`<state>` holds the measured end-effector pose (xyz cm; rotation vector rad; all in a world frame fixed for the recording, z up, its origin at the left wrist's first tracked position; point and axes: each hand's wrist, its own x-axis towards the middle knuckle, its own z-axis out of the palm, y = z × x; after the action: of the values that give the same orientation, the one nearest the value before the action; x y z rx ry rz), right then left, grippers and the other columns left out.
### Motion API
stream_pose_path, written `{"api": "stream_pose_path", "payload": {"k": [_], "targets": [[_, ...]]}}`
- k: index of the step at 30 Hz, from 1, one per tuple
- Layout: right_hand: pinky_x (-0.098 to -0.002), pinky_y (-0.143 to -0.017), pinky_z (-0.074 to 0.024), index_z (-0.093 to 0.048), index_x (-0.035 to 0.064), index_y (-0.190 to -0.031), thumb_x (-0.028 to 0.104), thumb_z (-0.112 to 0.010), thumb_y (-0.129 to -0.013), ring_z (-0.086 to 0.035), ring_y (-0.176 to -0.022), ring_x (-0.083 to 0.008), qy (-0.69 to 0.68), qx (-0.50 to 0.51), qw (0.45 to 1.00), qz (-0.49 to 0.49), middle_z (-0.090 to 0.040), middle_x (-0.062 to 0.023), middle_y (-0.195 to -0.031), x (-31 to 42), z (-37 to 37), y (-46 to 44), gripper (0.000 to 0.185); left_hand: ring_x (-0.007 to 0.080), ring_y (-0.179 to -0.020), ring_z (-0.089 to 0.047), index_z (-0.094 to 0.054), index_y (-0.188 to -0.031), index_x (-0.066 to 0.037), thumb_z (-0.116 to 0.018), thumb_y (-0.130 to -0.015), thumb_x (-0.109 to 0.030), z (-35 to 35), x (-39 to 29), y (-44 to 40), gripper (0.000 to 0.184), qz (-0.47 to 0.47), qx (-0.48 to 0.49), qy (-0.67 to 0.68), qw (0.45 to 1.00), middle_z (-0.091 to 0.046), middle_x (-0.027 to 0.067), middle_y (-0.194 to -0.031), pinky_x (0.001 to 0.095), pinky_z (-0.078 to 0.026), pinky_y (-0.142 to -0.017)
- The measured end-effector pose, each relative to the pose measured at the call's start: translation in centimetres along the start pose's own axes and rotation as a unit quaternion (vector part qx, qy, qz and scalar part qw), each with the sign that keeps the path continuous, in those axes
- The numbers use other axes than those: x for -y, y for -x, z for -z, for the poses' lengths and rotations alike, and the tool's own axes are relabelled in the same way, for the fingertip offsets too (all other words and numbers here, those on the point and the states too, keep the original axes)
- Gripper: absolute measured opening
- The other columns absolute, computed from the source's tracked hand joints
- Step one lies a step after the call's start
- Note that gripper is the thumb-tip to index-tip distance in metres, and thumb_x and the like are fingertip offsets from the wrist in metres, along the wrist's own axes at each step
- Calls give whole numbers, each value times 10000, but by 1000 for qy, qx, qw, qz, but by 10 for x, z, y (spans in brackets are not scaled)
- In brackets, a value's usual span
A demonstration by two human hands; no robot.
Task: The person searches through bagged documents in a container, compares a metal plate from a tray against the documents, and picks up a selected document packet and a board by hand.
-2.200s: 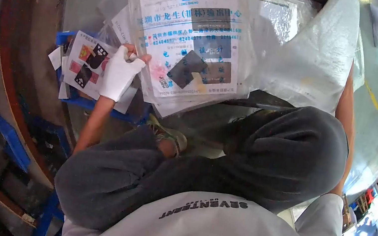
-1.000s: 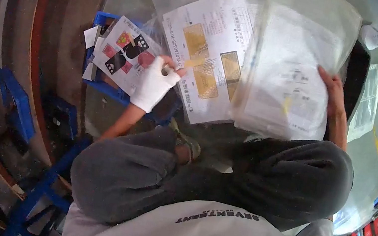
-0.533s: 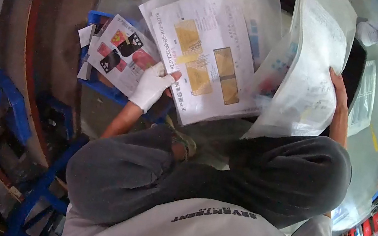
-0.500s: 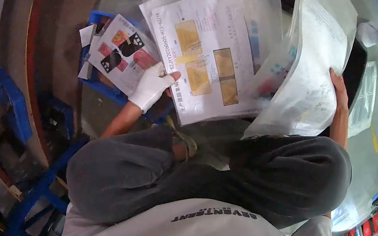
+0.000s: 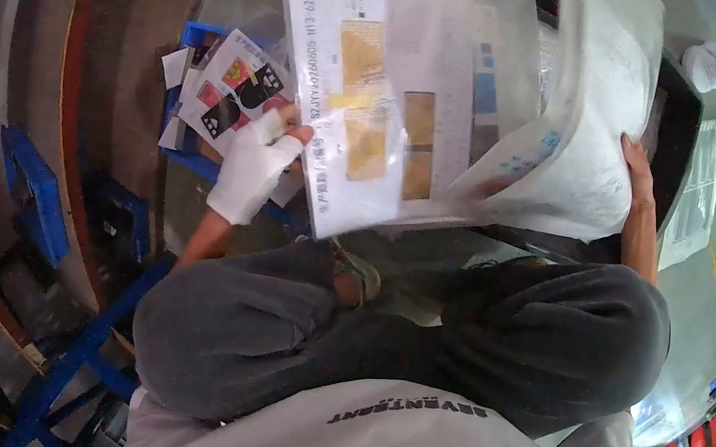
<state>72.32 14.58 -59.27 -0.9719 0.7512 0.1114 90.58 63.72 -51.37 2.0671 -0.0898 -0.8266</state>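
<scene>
Fingers of the white-gloved left hand [image 5: 251,168] pinch a printed white sheet in clear plastic [image 5: 403,50] by its edge, beyond the grey-trousered knees [image 5: 586,340]; likely light, limp, slippery, best held there. Bare right hand [image 5: 642,178] touches translucent white plastic sheeting [image 5: 591,121], grip unclear.

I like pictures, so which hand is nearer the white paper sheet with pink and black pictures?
Left: the white-gloved left hand is beside the sheet; the right hand is farther, at the milky plastic bag.
</scene>
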Motion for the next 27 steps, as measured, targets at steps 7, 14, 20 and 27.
{"api": "stream_pose_path", "payload": {"k": [7, 14, 20, 27], "targets": [[-349, -861, -580, -504, -69, -1269, 253, -680, -906, -685, -975, -254, -29, -26, 997, -64, -644, -187, -1154, -21, -4, -7, 517, 74, -811, -635, -705, -1073, -9, -695, -905, -109, -64, -30, 0, 195, -49, 146, 137, 979, -727, 15, -916, 244, -523, -736], [-344, -766, -613, -553, -66, -1213, 238, -669, -918, -713, -877, -245, -34, -58, 992, -108, -688, -169, -1061, -29, -20, 3, 440, 340, -860, -678, -691, -1134, -132, -714, -871, -241, -92, -66, -2, 286, -254, 208, -22, 944, -697, 161, -926, 354, -539, -721], [-333, -734, -611, -570, -36, -1207, 165, -709, -880, -713, -836, -232, 9, -114, 986, -124, -693, -160, -1053, -25, -1, 16, 408, 252, -862, -701, -582, -1322, -189, -682, -890, -241, -80, -37, 2, 447, -156, 301, -17, 941, -708, 135, -962, 339, -536, -757], [-347, -863, -543, -560, -61, -1240, 142, -729, -857, -670, -981, -231, 124, -142, 980, -58, -677, -149, -1113, -6, 46, 15, 465, 279, -805, -696, -669, -1095, -127, -688, -877, -333, -48, 4, 3, 300, -60, 216, -200, 954, -697, 141, -852, 379, -530, -705]]}}
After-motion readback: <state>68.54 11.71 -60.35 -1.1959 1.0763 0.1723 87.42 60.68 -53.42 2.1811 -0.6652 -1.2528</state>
